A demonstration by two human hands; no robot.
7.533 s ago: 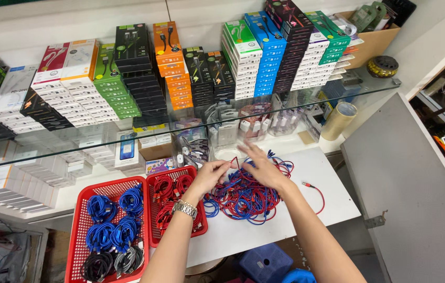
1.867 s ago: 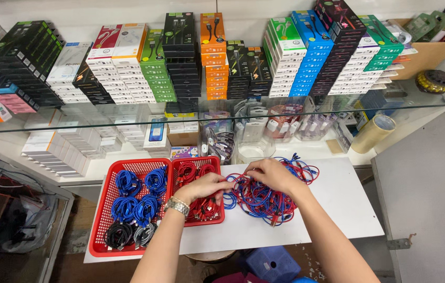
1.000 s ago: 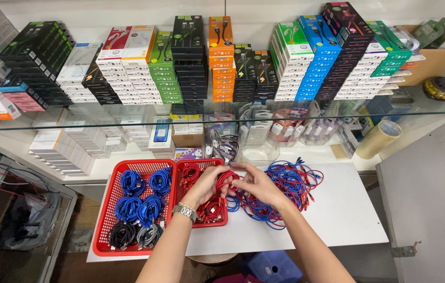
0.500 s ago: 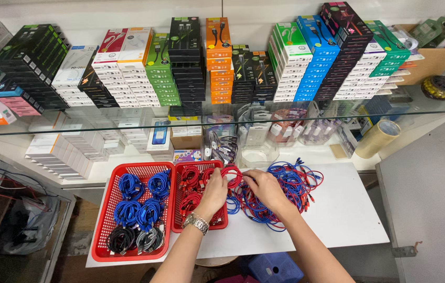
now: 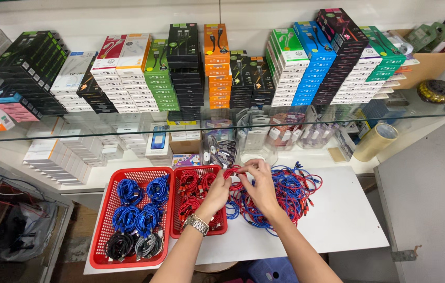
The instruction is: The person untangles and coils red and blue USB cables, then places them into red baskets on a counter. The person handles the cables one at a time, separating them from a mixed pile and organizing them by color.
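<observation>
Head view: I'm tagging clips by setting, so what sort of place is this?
Probably a phone-accessory shop's counter or stockroom: stacked retail boxes on a glass shelf, red baskets of coiled cables, and both hands at a loose cable pile.

Two red baskets (image 5: 165, 173) side by side on the worktop (image 5: 338, 225). In the left basket: about five blue cable coils (image 5: 128, 191), one black coil (image 5: 120, 245), one grey coil (image 5: 149, 245). In the right basket: several red coils (image 5: 190, 182), exact number not clear. One loose heap of blue and red cables (image 5: 290, 191). One tape roll (image 5: 375, 142). Two hands (image 5: 261, 188), one wristwatch (image 5: 197, 224).
</observation>
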